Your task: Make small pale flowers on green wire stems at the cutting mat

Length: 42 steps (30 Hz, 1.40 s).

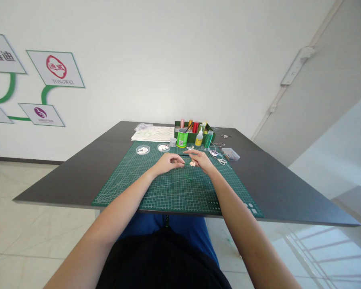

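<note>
Above the green cutting mat, my left hand pinches a thin green stem between thumb and fingers. A small pale pink flower shows at the stem's right end. My right hand is beside the flower, its forefinger reaching left over the stem and the other fingers bent. Whatever those fingers hold is too small to make out. Loose green thread lies on the mat below the hands. Behind them are two clear dishes with small white pieces.
A green box of thread spools stands at the back, with a green can, a glue bottle and a green spool before it. Scissors and a clear plastic case lie right; white sheets lie back left.
</note>
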Each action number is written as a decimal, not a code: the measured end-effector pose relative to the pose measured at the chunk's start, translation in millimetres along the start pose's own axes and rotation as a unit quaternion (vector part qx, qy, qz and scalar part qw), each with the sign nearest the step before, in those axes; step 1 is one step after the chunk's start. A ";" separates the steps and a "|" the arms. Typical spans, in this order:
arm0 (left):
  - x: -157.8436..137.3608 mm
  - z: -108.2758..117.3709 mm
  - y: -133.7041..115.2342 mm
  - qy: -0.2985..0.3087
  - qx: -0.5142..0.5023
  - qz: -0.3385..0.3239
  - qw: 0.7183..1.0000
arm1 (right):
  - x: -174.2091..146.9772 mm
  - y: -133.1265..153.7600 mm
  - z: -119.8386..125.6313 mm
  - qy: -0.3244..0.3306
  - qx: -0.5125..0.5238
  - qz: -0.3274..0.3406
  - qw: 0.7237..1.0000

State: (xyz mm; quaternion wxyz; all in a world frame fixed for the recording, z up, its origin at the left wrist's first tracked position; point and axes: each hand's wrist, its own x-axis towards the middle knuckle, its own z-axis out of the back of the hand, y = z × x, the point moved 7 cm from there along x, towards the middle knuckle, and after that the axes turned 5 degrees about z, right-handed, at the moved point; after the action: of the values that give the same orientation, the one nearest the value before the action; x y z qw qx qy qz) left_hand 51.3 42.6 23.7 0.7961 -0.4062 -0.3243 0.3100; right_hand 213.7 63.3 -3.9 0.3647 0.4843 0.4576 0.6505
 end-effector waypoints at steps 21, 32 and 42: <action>5.4 27.2 6.5 -0.130 -0.096 -0.024 0.987 | -0.4 -8.9 -10.6 0.054 -0.031 -0.030 0.998; 4.4 38.5 11.6 -0.195 -0.122 -0.031 0.973 | -2.9 -6.7 -15.0 0.080 -0.059 -0.033 0.995; 3.9 41.7 12.4 -0.200 -0.117 -0.033 0.972 | -3.3 -5.9 -17.1 0.099 -0.069 -0.028 0.992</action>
State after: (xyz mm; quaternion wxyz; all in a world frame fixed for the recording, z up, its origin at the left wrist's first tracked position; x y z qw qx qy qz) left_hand 18.7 70.0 33.4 0.6722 -0.4153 -0.5240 0.3180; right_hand 198.3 58.0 -12.3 0.3683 0.3785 0.4588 0.7146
